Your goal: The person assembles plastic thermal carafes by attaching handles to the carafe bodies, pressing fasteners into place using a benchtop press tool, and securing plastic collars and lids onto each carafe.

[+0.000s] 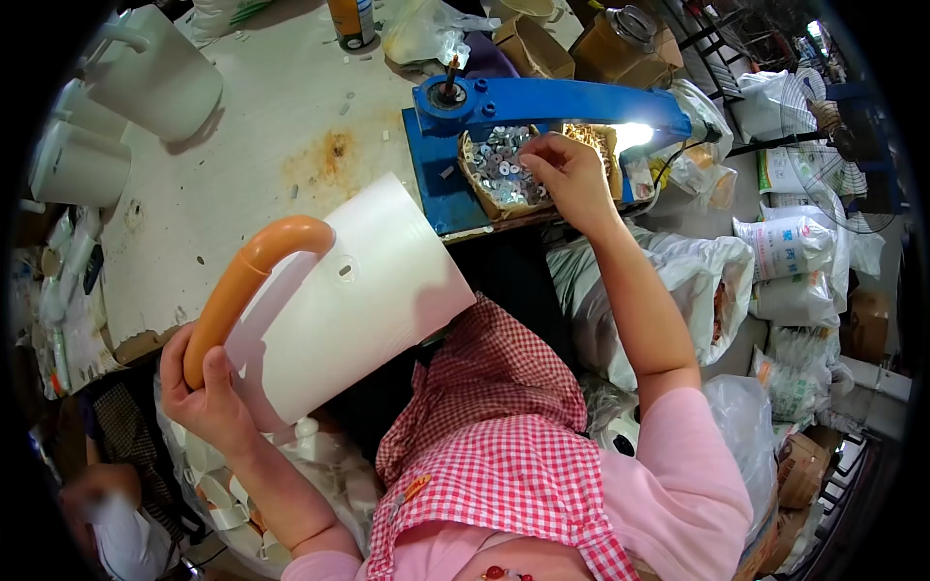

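Note:
My left hand [208,387] is wrapped round the lower end of a curved orange handle [254,261]. The handle lies against the side of a white plastic cylinder [358,300], which is tilted and rests near the table's front edge. A small oval slot shows in the cylinder's wall close to the handle's upper end. Over a cardboard box of metal washers [504,165], my right hand [572,174] has its thumb and fingertips pinched together. Whether a small piece is between those fingertips cannot be made out.
A blue metal arm [562,102] with a lit lamp spans the boxes of small parts. White containers with handles [160,73] stand at the table's far left. A can [353,21] is at the back. Bags and a fan [823,145] fill the right side.

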The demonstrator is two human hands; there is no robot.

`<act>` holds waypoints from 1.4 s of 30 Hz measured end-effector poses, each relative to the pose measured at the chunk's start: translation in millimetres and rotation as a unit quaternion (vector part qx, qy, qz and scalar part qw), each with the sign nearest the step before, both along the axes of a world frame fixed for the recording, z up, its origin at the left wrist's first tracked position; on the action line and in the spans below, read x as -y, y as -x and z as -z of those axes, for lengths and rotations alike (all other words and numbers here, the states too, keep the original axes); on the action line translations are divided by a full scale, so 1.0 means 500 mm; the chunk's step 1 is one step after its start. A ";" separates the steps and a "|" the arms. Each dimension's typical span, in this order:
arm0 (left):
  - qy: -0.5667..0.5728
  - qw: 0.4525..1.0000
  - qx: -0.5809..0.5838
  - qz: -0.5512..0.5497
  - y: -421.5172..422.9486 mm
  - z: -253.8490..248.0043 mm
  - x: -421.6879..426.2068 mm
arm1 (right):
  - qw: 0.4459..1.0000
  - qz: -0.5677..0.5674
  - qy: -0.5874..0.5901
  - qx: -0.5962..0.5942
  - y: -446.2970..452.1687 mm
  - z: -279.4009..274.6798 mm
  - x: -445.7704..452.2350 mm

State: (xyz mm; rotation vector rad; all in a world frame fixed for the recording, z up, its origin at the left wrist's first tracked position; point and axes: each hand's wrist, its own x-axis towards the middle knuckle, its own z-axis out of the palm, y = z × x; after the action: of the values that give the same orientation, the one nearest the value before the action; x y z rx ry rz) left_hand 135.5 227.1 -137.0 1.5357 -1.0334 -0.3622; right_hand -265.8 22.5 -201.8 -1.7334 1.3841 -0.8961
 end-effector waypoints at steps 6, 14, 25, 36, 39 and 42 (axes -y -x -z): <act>-0.011 1.000 -0.004 -0.006 -0.007 0.002 -0.001 | 1.000 0.015 -0.017 0.017 0.001 -0.020 -0.012; -0.005 1.000 -0.015 -0.007 -0.013 0.003 -0.004 | 0.997 0.023 0.018 -0.070 0.006 -0.019 -0.009; 0.008 1.000 0.023 0.000 -0.013 0.007 0.004 | 0.935 -0.087 0.141 -0.313 -0.017 -0.011 0.013; -0.005 1.000 -0.006 -0.019 -0.025 0.010 -0.003 | 0.980 0.000 0.132 -0.146 -0.029 -0.058 -0.027; -0.013 1.000 -0.015 -0.019 -0.022 0.008 -0.005 | 0.976 0.003 0.209 -0.067 -0.062 -0.118 -0.015; -0.023 1.000 -0.007 -0.013 -0.015 0.006 -0.004 | 0.942 0.002 0.334 0.024 -0.118 -0.185 0.021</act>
State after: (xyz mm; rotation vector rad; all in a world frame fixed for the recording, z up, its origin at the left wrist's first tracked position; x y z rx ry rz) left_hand 143.1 229.3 -140.0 1.5834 -0.9999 -0.3801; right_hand -206.7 12.2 -109.5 -2.1720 1.1141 -1.5234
